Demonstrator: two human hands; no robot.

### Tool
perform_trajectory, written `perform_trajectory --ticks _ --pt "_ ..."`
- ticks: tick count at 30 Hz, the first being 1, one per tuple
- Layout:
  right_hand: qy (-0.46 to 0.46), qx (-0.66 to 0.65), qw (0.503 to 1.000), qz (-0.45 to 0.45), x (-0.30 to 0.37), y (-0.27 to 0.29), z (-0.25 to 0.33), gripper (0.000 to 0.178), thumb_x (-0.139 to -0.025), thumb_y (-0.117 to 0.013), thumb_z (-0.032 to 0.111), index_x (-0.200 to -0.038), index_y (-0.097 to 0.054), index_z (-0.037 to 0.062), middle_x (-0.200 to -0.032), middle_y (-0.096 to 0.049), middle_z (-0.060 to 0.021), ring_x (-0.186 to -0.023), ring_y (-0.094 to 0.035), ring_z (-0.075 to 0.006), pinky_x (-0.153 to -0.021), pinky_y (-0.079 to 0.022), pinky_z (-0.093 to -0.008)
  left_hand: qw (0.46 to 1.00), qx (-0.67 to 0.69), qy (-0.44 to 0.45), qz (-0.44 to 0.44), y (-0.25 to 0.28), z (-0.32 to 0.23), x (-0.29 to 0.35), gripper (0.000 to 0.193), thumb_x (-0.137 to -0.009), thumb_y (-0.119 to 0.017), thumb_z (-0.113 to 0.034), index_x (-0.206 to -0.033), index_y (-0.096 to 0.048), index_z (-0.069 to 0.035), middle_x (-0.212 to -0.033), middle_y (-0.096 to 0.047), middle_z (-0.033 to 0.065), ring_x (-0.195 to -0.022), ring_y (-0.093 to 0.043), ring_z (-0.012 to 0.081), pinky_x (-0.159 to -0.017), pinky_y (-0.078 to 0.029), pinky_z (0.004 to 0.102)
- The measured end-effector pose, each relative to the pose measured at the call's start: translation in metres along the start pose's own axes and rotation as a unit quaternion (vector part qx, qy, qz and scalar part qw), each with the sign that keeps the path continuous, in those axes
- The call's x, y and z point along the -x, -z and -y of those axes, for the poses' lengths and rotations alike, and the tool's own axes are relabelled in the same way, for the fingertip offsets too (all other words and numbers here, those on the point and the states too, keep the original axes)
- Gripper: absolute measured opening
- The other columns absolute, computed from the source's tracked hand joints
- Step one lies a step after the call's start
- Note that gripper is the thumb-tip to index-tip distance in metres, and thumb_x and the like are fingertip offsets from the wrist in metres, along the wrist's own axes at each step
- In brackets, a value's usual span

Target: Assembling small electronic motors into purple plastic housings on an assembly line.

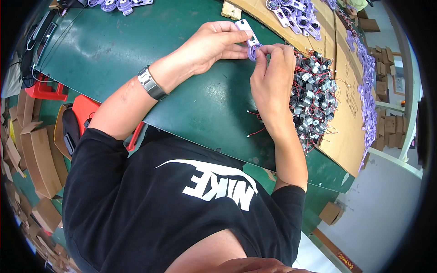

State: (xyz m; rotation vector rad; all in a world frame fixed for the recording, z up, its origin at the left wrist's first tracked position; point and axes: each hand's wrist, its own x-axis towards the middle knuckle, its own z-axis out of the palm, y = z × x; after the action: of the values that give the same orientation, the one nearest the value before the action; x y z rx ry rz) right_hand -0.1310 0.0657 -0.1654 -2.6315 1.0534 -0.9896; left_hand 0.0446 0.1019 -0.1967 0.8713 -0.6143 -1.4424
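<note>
A light purple plastic housing (244,28) with a flat handle and a ring-shaped end is held above the green table (200,109). My left hand (217,42) is closed on its handle, thumb on top, fingers beneath. My right hand (272,68) pinches at the ring end; whether a small part sits between those fingertips is hidden. Right beside my right hand lies a heap of small motors (314,98), grey and black with thin red wires. A metal watch (152,83) is on my left wrist.
Flat cardboard (343,118) covers the table's right side, bearing a pile of purple housings (298,18) and a long row of purple parts (366,100). More purple parts (119,4) lie at the far left. Red stools (84,113) and cardboard boxes (43,159) stand left of the table.
</note>
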Motion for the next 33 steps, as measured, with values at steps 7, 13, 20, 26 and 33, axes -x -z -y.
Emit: perform_trajectory --ticks 7,13,20,26,33 --pt "-0.010 -0.046 0.999 0.005 -0.003 -0.005 -0.005 0.015 -0.092 -0.067 -0.001 -0.105 -0.060 -0.0042 -0.113 -0.056 -0.0210 -0.104 -0.055 -0.0393 -0.093 -0.046 -0.0469 0.998 -0.061 -0.018 0.013 -0.004 0.004 -0.001 0.019 -0.102 -0.069 -0.020 -0.109 -0.069 -0.003 -0.107 -0.072 0.0070 -0.099 -0.073 0.0179 -0.096 -0.060 0.0340" --pt "-0.087 -0.168 0.978 0.087 -0.010 0.011 -0.008 0.054 -0.085 -0.054 -0.011 -0.135 -0.034 -0.0086 -0.131 -0.040 -0.0258 -0.126 -0.043 -0.0390 -0.113 -0.036 -0.0477 0.996 -0.067 -0.059 0.016 0.001 0.009 -0.001 0.018 -0.103 -0.069 -0.021 -0.104 -0.070 -0.003 -0.106 -0.071 0.0051 -0.100 -0.071 0.0141 -0.094 -0.060 0.0335" --pt "-0.039 -0.167 0.983 0.070 -0.010 0.014 0.009 0.066 -0.086 -0.064 -0.011 -0.143 -0.030 -0.0043 -0.130 -0.047 -0.0257 -0.114 -0.059 -0.0354 -0.096 -0.052 -0.0418 0.995 -0.073 -0.065 0.010 -0.006 0.004 0.004 0.018 -0.104 -0.068 -0.023 -0.106 -0.070 -0.005 -0.107 -0.071 0.0036 -0.103 -0.069 0.0131 -0.095 -0.058 0.0340" --pt "0.055 -0.039 0.998 -0.008 -0.013 0.018 0.009 0.019 -0.088 -0.070 -0.006 -0.105 -0.075 -0.0012 -0.101 -0.068 -0.0154 -0.092 -0.068 -0.0356 -0.078 -0.056 -0.0394 0.998 -0.034 -0.060 -0.009 -0.001 0.003 0.003 0.021 -0.104 -0.067 -0.025 -0.110 -0.069 -0.004 -0.111 -0.070 0.0041 -0.105 -0.068 0.0141 -0.097 -0.057 0.0353" --pt "0.087 0.019 0.996 -0.001 -0.009 0.011 0.003 0.027 -0.084 -0.070 -0.007 -0.110 -0.075 -0.0014 -0.098 -0.067 -0.0160 -0.087 -0.066 -0.0347 -0.076 -0.055 -0.0427 0.996 -0.031 -0.082 -0.017 -0.007 0.004 0.007 0.020 -0.105 -0.066 -0.020 -0.115 -0.069 -0.004 -0.114 -0.069 0.0044 -0.106 -0.067 0.0151 -0.098 -0.057 0.0349"
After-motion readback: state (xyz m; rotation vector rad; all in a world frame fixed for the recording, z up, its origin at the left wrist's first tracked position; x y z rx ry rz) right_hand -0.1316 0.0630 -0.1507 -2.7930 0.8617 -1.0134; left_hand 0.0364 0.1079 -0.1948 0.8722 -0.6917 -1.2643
